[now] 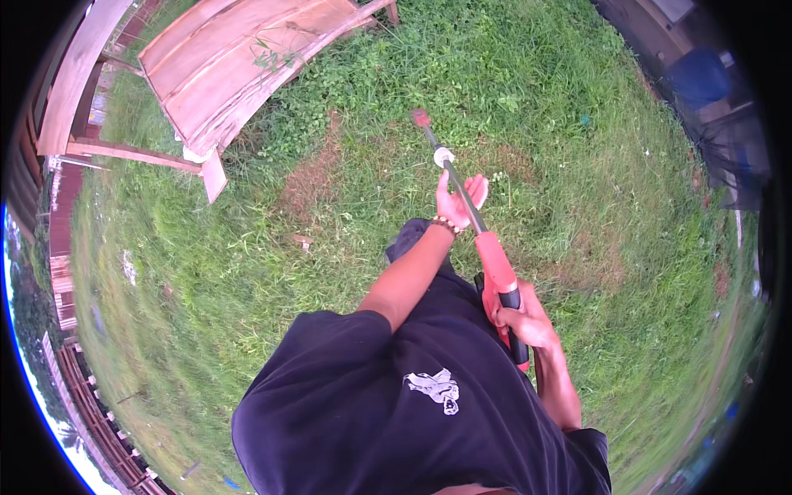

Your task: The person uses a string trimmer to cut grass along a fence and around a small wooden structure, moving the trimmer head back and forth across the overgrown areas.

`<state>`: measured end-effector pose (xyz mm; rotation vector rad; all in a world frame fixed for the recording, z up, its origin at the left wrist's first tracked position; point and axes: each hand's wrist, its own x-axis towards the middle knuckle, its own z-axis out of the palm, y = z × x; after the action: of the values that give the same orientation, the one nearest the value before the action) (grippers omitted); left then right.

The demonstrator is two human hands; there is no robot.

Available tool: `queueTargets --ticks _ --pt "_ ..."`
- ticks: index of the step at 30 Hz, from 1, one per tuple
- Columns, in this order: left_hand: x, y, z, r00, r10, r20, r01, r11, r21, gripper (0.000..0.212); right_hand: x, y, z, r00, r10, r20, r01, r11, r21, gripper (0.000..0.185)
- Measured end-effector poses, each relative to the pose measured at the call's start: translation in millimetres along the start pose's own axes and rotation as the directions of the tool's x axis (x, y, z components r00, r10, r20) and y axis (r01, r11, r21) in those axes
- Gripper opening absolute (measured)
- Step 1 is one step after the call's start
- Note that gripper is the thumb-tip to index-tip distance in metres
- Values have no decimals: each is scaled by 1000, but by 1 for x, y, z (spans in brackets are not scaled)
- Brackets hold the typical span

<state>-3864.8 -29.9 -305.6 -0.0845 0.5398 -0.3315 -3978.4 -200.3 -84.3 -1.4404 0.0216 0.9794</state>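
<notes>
A red and black string trimmer (pixel 495 263) with a grey shaft slants from beside my torso out over the grass. My right hand (pixel 526 318) is wrapped around its black rear grip. My left hand (pixel 461 198), with a beaded bracelet on the wrist, is at the middle of the shaft, palm up and fingers spread; the shaft crosses over the palm and the fingers are not closed around it. Beyond that hand a white ring (pixel 443 156) surrounds the shaft. The red trimmer head (pixel 421 117) is at the far end, over short grass; its cutting part cannot be made out.
A wooden plank table (pixel 229 68) stands in the grass at upper left, beside a wooden rail (pixel 133 154). Taller weeds (pixel 371 80) grow around the table's near edge. Dark netting (pixel 730 145) and a blue container (pixel 699 79) are at upper right. A small brownish scrap (pixel 302 241) lies in the grass.
</notes>
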Motion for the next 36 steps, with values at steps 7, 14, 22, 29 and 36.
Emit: queueTargets --ticks 7,14,22,29,36 --pt "45 25 -11 990 131 46 -111 946 -304 29 20 -30 -18 986 111 -122 -70 951 302 32" --pt "62 124 -30 976 218 22 -203 937 -284 23 114 -44 -39 994 96 48 -105 766 634 37" --pt "41 207 -27 962 205 -180 -240 949 -204 34 188 -48 -13 978 120 173 -204 743 638 33" --pt "92 202 -15 972 11 -234 -57 980 -189 33 190 -45 -8 995 97 2 -76 767 637 31" --pt "147 118 5 944 -250 -216 221 964 -151 33 141 -36 4 962 57 -268 133 756 640 36"
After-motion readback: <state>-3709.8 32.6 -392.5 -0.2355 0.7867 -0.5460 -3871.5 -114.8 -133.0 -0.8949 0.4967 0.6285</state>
